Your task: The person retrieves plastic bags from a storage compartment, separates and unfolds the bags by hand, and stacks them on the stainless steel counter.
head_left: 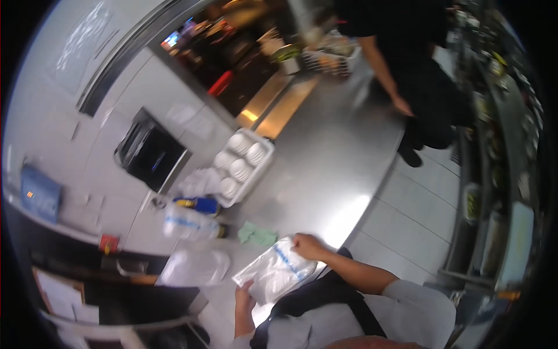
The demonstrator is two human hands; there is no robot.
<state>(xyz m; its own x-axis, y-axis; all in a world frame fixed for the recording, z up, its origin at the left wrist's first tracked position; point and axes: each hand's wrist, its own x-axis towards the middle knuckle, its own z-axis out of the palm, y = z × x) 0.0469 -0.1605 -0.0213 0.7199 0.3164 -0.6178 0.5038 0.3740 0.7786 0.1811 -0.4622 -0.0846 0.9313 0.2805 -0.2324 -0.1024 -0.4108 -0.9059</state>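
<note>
A clear plastic bag [273, 270] with blue print is stretched between my two hands, just in front of my dark apron. My left hand [245, 295] pinches its near-left corner. At the opposite end, my right hand [308, 246] is closed on the bag's upper edge. The bag looks flat, and I cannot make out anything inside it. A crumpled green cloth [257, 234] lies on the steel counter [325, 157] just beyond the bag.
A white tray [268, 152] of stacked white cups stands along the wall side, below a black dispenser [152, 150]. Plastic-wrapped packs [189, 224] and a white bundle [195, 267] sit left. A person in black [415, 64] stands at the far right, near a basket [332, 59].
</note>
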